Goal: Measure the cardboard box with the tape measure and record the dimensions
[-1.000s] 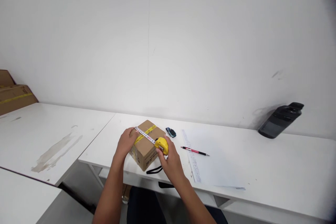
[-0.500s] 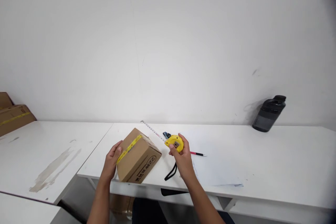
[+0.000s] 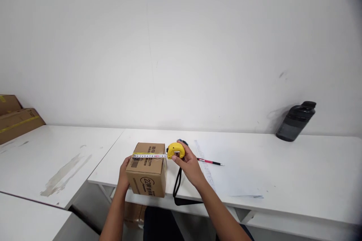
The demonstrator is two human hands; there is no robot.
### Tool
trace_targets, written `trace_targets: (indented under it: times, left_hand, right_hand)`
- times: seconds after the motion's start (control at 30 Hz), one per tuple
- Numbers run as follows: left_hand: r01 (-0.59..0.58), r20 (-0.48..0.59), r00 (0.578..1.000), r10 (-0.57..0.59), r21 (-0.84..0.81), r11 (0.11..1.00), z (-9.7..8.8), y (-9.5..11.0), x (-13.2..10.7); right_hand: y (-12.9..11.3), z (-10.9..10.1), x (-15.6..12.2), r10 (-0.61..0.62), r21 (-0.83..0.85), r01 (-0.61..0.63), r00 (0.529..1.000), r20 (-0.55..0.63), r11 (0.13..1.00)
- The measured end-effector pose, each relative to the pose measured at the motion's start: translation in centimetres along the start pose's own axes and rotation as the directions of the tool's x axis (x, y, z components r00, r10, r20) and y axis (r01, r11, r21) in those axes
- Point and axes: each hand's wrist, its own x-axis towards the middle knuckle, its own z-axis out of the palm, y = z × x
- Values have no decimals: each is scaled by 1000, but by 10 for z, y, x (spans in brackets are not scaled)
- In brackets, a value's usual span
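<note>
A brown cardboard box (image 3: 145, 182) with dark printing rests at the table's front edge. My left hand (image 3: 124, 173) grips its left side, some fingers hidden behind it. In my right hand (image 3: 189, 163) is a yellow tape measure (image 3: 175, 151), held just off the box's right edge. Its white blade (image 3: 149, 156) stretches across the top face, beside a strip of yellow packing tape, to the left edge near my left fingers. A black wrist strap (image 3: 177, 184) hangs from the tape measure.
Right of my right hand, a red and black pen (image 3: 210, 162) lies on white paper (image 3: 234, 173). A dark bottle (image 3: 295, 121) stands by the wall. Brown boxes (image 3: 21, 122) are stacked at far left. Another carton (image 3: 132, 212) sits beneath the table (image 3: 305, 180).
The box has been turned and set more level, its printed top showing. My right hand moved left, bringing the extended blade from the air behind the box onto its top.
</note>
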Motion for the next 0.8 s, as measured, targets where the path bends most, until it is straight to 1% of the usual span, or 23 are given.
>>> trace_targets:
  times: [0.1, 0.17, 0.23, 0.33, 0.4, 0.47, 0.57, 0.6, 0.67, 0.73, 0.8]
  left_hand:
    - [42, -34, 998, -44, -57, 997, -1, 10, -2]
    - [60, -36, 997, -64, -107, 992, -5, 25, -8]
    - [64, -1, 998, -65, -134, 989, -8, 45, -17]
    - [31, 57, 998, -27, -80, 996, -7, 73, -34]
    - [-10, 72, 997, 11, -15, 1000, -3, 81, -42]
    - [-46, 81, 996, 42, 52, 998, 2, 79, -46]
    - [-68, 57, 996, 62, 100, 993, 7, 67, -49]
    - [-68, 44, 997, 64, 89, 994, 9, 63, -49]
    - [-44, 16, 999, 44, 14, 999, 11, 58, -50]
    - [9, 4, 1000, -8, -83, 997, 14, 56, -50]
    - [66, -6, 998, -67, -147, 987, 16, 56, -50]
  right_hand:
    - [4, 3, 0, -8, -51, 8, 1000, -3, 999]
    - [6, 6, -1, -4, -93, 4, 1000, -1, 996]
    - [7, 8, -2, -11, -135, 11, 1000, -1, 991]
    - [6, 12, -4, -36, -206, 33, 999, -12, 978]
    - [3, 15, -7, -41, -272, 33, 999, -23, 962]
    - [1, 16, -10, -38, -329, 24, 999, -36, 944]
    - [-2, 14, -12, -42, -347, 22, 998, -50, 938]
    - [-2, 13, -13, -39, -339, 20, 998, -50, 941]
    - [-1, 8, -12, -25, -314, 7, 998, -53, 949]
    - [-1, 5, -11, -9, -288, -9, 998, -60, 958]
    - [-1, 3, -12, 2, -285, -20, 998, -66, 958]
